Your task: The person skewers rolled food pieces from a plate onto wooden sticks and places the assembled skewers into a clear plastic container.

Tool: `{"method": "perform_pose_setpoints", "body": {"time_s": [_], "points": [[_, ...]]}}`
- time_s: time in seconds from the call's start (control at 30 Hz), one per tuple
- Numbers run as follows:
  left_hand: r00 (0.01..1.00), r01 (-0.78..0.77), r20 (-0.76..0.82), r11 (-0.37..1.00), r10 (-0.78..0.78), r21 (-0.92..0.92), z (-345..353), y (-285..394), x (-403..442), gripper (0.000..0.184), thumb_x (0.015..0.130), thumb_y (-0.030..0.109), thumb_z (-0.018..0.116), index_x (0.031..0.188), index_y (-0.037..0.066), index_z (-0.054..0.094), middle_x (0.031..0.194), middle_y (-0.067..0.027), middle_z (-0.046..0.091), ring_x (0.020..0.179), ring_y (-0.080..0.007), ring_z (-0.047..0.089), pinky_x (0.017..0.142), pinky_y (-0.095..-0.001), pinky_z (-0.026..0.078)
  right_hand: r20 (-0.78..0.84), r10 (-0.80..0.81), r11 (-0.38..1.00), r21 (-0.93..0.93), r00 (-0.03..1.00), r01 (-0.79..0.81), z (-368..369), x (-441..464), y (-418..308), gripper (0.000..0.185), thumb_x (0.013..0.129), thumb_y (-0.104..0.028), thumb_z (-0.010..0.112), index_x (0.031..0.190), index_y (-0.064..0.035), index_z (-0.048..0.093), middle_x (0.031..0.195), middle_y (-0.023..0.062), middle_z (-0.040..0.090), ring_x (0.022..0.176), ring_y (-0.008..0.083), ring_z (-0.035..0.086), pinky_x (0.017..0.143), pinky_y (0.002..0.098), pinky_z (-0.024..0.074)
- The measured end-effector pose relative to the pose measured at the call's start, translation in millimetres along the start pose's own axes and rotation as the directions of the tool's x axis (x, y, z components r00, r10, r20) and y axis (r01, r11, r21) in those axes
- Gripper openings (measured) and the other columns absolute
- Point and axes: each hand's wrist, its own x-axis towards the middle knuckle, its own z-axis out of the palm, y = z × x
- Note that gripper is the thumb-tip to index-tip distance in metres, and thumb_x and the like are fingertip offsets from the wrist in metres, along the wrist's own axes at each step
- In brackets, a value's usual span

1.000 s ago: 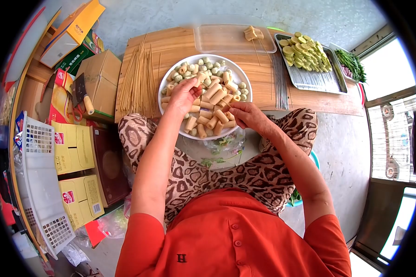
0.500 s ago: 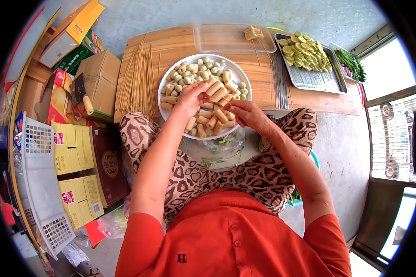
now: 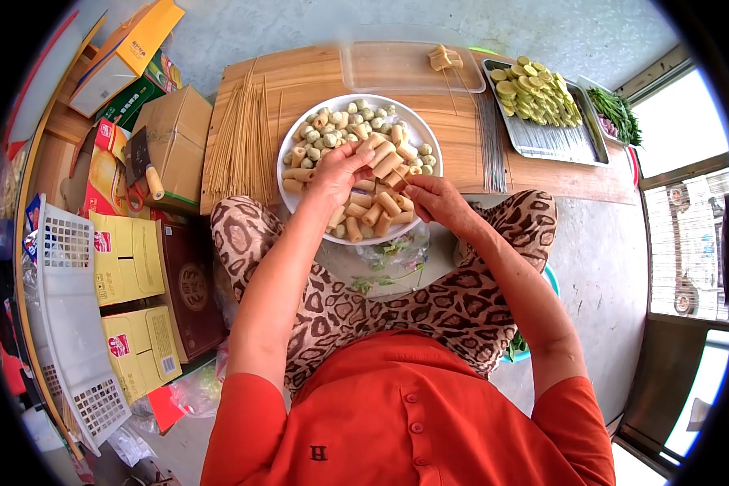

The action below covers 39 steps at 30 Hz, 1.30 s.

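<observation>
My left hand (image 3: 338, 172) is closed around short beige tube-shaped food pieces (image 3: 383, 154), held over a large white bowl (image 3: 423, 130). A thin wooden skewer (image 3: 402, 177) runs from these pieces toward my right hand (image 3: 436, 198), whose fingers pinch its lower end. How far the skewer passes inside the pieces is hidden. Loose tubes (image 3: 373, 215) fill the near part of the bowl, and pale green balls (image 3: 330, 140) lie at the far side.
Bamboo skewers (image 3: 239, 146) lie left of the bowl. Behind it, a clear plastic tray (image 3: 389, 71) holds skewered pieces (image 3: 444, 58). Metal skewers (image 3: 491, 146) and a metal tray (image 3: 555, 144) of green slices (image 3: 539, 93) are right. Boxes (image 3: 170, 134) and a cleaver (image 3: 140, 151) stand left.
Both hands stay almost in place. The held tubes and the skewer shift only very slightly to the right; nothing is let go.
</observation>
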Motion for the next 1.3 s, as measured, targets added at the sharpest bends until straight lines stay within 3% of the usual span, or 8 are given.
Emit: {"method": "perform_pose_setpoints", "body": {"time_s": [0.47, 0.67, 0.8, 0.87, 0.93, 1.0, 1.17, 1.3], "points": [[0.999, 0.0, 0.038, 1.0, -0.001, 0.023, 7.1, -0.3, -5.4, 0.033, 0.086, 0.017, 0.066, 0.113, 0.002, 0.056, 0.107, -0.0058, 0.061, 0.093, -0.0166, 0.062, 0.083, -0.0318, 0.054, -0.011, 0.004, 1.0, -0.023, 1.0, -0.005, -0.7, 0.4, 3.9, 0.026, 0.098, -0.02, 0.045, 0.104, 0.0009, 0.06, 0.054, -0.0036, 0.044, 0.049, 0.0046, 0.038, 0.048, 0.0212, 0.0316], [0.991, 0.094, -0.068, 0.968, -0.113, -0.232, 9.8, 3.4, -11.6, 0.033, 0.091, 0.025, 0.06, 0.112, 0.0, 0.056, 0.101, -0.0059, 0.06, 0.089, -0.0159, 0.062, 0.075, -0.0313, 0.054, -0.077, -0.018, 0.999, 0.029, 0.997, 0.02, -3.2, 3.7, 1.8, 0.027, 0.099, -0.02, 0.043, 0.106, 0.0007, 0.059, 0.054, -0.0045, 0.041, 0.048, 0.0045, 0.036, 0.047, 0.0204, 0.0299], [0.999, -0.007, -0.046, 0.95, 0.022, 0.312, 6.6, -5.9, -8.6, 0.024, 0.091, 0.018, 0.058, 0.109, 0.003, 0.059, 0.1, -0.0045, 0.06, 0.085, -0.016, 0.061, 0.074, -0.032, 0.053, -0.229, -0.011, 0.988, 0.148, 0.973, 0.046, -9.7, 3.4, -0.1, 0.023, 0.097, -0.017, 0.047, 0.104, 0.0006, 0.061, 0.056, -0.0024, 0.045, 0.05, 0.006, 0.04, 0.047, 0.0213, 0.0328], [0.981, -0.19, 0.187, 0.512, 0.059, 0.838, 8.1, -22.8, -5.2, 0.02, 0.086, 0.009, 0.06, 0.105, 0.007, 0.063, 0.103, -0.0024, 0.059, 0.087, -0.0164, 0.06, 0.074, -0.0325, 0.051, -0.241, -0.008, 0.975, 0.212, 0.971, 0.06, -12.5, 1.4, -1.8, 0.023, 0.097, -0.017, 0.047, 0.105, 0.0, 0.061, 0.056, -0.0029, 0.044, 0.05, 0.0056, 0.04, 0.047, 0.021, 0.0317], [0.983, -0.179, 0.176, 0.443, 0.048, 0.878, 21.2, -25.2, -24.3, 0.02, 0.08, 0.003, 0.063, 0.1, 0.007, 0.064, 0.103, -0.0042, 0.058, 0.089, -0.0189, 0.06, 0.075, -0.033, 0.05, -0.243, -0.015, 0.975, 0.21, 0.97, 0.067, -13.9, 2.0, 2.1, 0.023, 0.097, -0.017, 0.046, 0.105, -0.0001, 0.06, 0.056, -0.0031, 0.044, 0.05, 0.0053, 0.039, 0.047, 0.0212, 0.0309], [0.924, -0.377, 0.367, 0.102, 0.107, 0.92, 19.1, -32.3, -30.0, 0.02, 0.078, 0.004, 0.064, 0.098, 0.005, 0.064, 0.102, -0.0086, 0.057, 0.09, -0.0224, 0.06, 0.075, -0.0331, 0.049, -0.221, -0.023, 0.981, 0.183, 0.975, 0.064, -14.4, 2.8, 4.7, 0.023, 0.097, -0.017, 0.047, 0.105, 0.0, 0.06, 0.057, -0.0033, 0.044, 0.05, 0.0052, 0.039, 0.047, 0.0213, 0.0304], [0.963, -0.268, 0.264, 0.154, 0.048, 0.951, 14.1, -26.1, -21.5, 0.02, 0.078, 0.006, 0.066, 0.097, 0.005, 0.063, 0.096, -0.0076, 0.06, 0.086, -0.0224, 0.061, 0.073, -0.0322, 0.05, -0.217, -0.011, 0.983, 0.178, 0.976, 0.05, -11.4, 2.7, 4.0, 0.025, 0.098, -0.019, 0.045, 0.107, -0.0005, 0.06, 0.056, -0.0043, 0.042, 0.049, 0.0046, 0.035, 0.046, 0.0209, 0.0288], [0.999, -0.019, -0.019, 0.811, 0.037, 0.585, 1.1, -8.4, -9.1, 0.015, 0.083, 0.012, 0.064, 0.094, 0.002, 0.062, 0.086, -0.0027, 0.063, 0.075, -0.0135, 0.063, 0.064, -0.0271, 0.051, -0.174, -0.026, 0.991, 0.123, 0.984, 0.048, -11.6, 1.6, 2.9, 0.027, 0.099, -0.02, 0.043, 0.108, -0.0006, 0.059, 0.054, -0.0051, 0.04, 0.047, 0.0042, 0.033, 0.046, 0.0203, 0.0274]]}}
